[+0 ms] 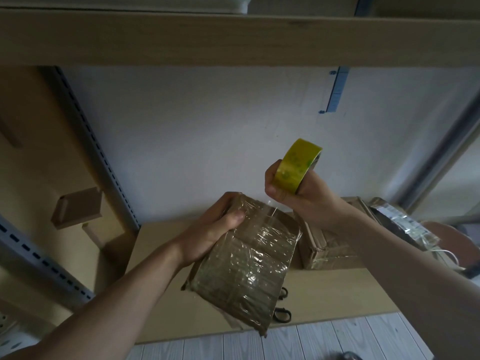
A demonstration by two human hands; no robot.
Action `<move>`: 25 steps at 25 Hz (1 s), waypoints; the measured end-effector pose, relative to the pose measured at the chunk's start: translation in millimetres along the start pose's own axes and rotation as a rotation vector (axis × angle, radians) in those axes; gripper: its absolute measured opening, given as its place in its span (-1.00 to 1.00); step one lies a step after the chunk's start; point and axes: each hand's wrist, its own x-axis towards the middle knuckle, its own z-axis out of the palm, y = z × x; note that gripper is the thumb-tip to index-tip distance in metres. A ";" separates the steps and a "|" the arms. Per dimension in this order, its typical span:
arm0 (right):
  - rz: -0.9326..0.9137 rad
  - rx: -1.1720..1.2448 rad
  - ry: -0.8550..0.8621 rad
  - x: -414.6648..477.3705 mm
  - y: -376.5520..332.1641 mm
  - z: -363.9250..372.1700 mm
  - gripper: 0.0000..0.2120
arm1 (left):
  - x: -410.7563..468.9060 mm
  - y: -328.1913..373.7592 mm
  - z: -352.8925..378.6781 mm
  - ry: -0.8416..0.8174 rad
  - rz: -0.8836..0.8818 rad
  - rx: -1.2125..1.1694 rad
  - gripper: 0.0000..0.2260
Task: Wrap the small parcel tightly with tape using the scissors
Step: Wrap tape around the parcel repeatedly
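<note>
The left hand (215,229) is gripping the boxy brown parcel (246,263), glossy with crinkled clear film. Just above it, the right hand (293,196) is clutching a yellow tape roll (296,168); black scissors' (281,314) loops are peeking below the parcel.

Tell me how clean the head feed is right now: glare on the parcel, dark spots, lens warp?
Head view: dim overall; white glare streaks on the taped parcel, gripped by the left hand; scissors beneath it in shadow, only handle loops showing; wide-angle warp slants the shelf upright; tape roll in the right hand reads fairly sharp.
</note>
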 end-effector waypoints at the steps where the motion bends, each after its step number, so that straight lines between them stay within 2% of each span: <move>1: 0.012 -0.006 -0.005 -0.3 1.6 0.4 -0.94 | 0.0 0.4 0.0 -0.005 0.011 0.007 -0.60; 5: 0.041 -0.030 -0.037 0.3 1.7 4.1 -0.92 | -2.8 4.1 2.7 -0.031 0.029 -0.018 -0.59; 8: 0.124 0.064 -0.111 -3.3 -0.9 5.6 -0.85 | -6.2 7.2 1.5 -0.088 0.018 -0.095 -0.58; 11: 0.315 0.278 -0.187 -10.5 -3.9 9.5 -0.62 | -12.8 10.5 4.3 -0.135 0.063 -0.209 -0.61; 14: 0.547 0.309 -0.113 -16.7 -1.0 8.1 -0.47 | -19.2 16.6 7.5 -0.127 0.099 -0.369 -0.56; 18: 0.506 0.233 -0.097 -23.3 -0.8 -2.3 -0.44 | -18.4 17.8 3.0 -0.176 0.078 -0.440 -0.52; 21: 0.484 0.184 -0.064 -23.0 -11.2 -4.8 -0.57 | -13.4 11.6 3.9 -0.204 0.047 -0.441 -0.49; 25: 0.350 0.220 -0.049 -26.9 -22.6 10.0 -0.69 | -10.2 1.5 12.6 -0.161 0.064 -0.456 -0.29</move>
